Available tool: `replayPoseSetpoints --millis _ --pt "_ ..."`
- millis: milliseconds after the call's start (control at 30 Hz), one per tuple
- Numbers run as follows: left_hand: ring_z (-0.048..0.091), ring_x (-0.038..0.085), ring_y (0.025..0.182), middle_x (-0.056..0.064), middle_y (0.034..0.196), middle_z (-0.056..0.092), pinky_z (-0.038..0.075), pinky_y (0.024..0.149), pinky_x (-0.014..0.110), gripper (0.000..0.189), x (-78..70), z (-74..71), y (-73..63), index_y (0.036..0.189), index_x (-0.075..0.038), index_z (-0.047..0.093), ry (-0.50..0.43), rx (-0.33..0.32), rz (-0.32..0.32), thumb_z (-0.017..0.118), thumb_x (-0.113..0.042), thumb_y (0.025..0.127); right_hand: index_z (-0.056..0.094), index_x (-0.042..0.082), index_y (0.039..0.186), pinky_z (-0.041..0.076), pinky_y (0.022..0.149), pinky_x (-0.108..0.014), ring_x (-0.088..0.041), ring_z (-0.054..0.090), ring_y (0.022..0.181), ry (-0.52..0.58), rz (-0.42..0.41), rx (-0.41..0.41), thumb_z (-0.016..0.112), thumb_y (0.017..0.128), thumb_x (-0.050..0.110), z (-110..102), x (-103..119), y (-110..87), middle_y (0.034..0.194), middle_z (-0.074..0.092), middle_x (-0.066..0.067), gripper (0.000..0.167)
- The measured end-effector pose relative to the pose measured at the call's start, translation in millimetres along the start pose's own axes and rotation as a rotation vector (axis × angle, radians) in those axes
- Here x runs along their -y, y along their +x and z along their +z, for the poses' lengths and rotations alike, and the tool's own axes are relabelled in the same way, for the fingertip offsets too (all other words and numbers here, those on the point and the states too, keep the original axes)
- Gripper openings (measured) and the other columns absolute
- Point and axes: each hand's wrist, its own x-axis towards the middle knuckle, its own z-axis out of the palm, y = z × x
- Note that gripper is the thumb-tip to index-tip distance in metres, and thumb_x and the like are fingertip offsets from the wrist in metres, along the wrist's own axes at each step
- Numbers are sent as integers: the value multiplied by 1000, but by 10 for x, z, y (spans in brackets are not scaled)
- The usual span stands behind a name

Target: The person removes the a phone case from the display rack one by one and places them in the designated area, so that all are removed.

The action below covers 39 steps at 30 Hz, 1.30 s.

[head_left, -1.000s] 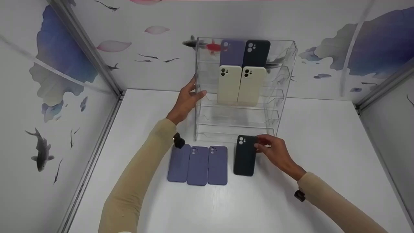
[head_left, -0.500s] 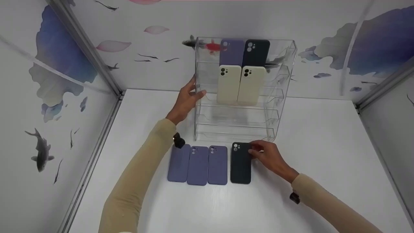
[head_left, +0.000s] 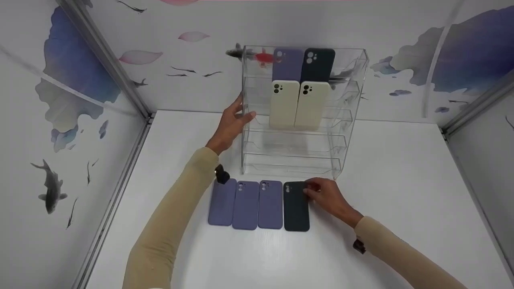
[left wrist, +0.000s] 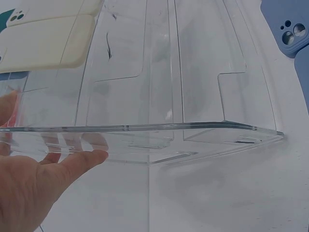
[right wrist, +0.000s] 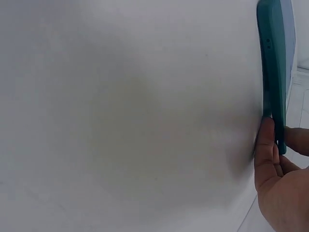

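Note:
A dark phone case [head_left: 296, 210], green in the right wrist view, lies at or just above the table at the right end of a row. My right hand [head_left: 330, 197] pinches its upper right corner, thumb on the back face and fingers beneath. Left of it lie three purple phone cases [head_left: 270, 206] side by side, the leftmost partly covered by the wrist camera. With my left hand [head_left: 229, 127] I hold the left side of a clear acrylic display rack [head_left: 295, 158], thumb toward the front edge.
On the rack's upper tiers lean a purple case [head_left: 287, 64], a dark case [head_left: 318, 66] and two cream cases [head_left: 284, 106]. Lower tiers hold none. A white table [head_left: 257, 261] lies beneath, with patterned panels [head_left: 192, 80] around it.
The dark case has come down and to the left in my right hand, beside the rightmost purple case. My left hand and the rack have stayed put.

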Motion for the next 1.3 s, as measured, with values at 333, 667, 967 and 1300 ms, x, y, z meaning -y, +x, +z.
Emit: replayPoseSetpoints --millis 333,667,967,1300 --pt "53 29 148 18 173 38 43 119 66 87 -5 -11 -22 178 -30 19 -5 3 -5 73 -28 110 77 -9 125 59 69 -25 -18 71 80 18 28 -19 75 101 -1 18 46 14 94 75 -8 25" --pt "54 29 146 19 174 36 47 118 61 88 -3 -7 -17 178 -30 18 18 5 0 73 -29 110 79 -10 119 60 68 -27 -18 74 77 -17 62 -39 79 98 -3 35 100 42 92 78 -12 23" --pt "54 29 146 19 174 37 48 118 59 88 -11 -2 -5 178 -28 18 6 13 4 73 -29 110 80 -7 119 59 69 -26 -17 72 79 -42 37 -76 80 98 2 -30 105 41 94 77 -10 23" --pt "53 29 148 19 174 35 44 120 64 88 2 -22 -8 178 -29 17 -3 20 -7 72 -30 110 78 -3 127 61 84 -24 -20 75 94 -5 -103 -108 83 99 5 -240 264 44 102 78 -6 29"
